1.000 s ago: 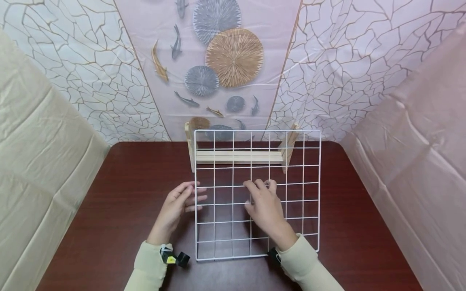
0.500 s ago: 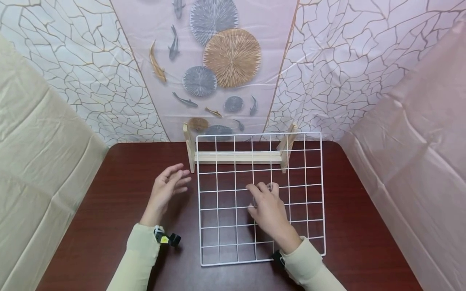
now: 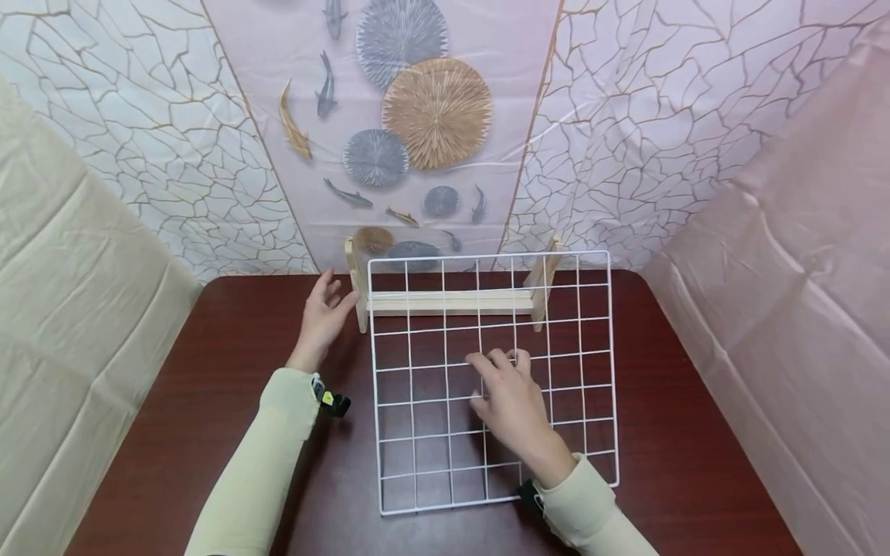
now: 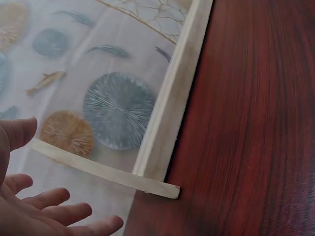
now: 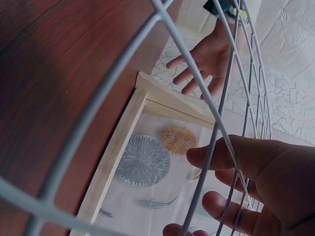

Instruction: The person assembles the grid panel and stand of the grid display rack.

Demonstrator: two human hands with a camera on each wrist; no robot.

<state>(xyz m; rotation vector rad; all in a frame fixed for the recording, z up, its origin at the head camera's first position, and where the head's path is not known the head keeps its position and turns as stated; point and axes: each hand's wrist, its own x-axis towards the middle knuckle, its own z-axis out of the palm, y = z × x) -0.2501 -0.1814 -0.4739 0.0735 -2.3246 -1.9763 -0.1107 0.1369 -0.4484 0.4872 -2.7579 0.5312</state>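
Note:
My right hand grips a white wire grid panel near its middle, with fingers and thumb curled round the wires. The panel is tilted over the table, its top edge overlapping a pale wooden stand in the head view. My left hand is beside the stand's left end piece, fingers extended and thumb toward the wood. In the left wrist view the spread fingers lie close to that end piece without wrapping it. The right wrist view shows the right thumb against the wires.
A dark red-brown wooden table lies under everything. Behind the stand hangs a patterned cloth with fish and round motifs. Beige cloth walls close off both sides.
My left hand has left the panel's left edge and reached forward to the stand's left end. My right hand keeps hold of the grid panel, which has tilted slightly.

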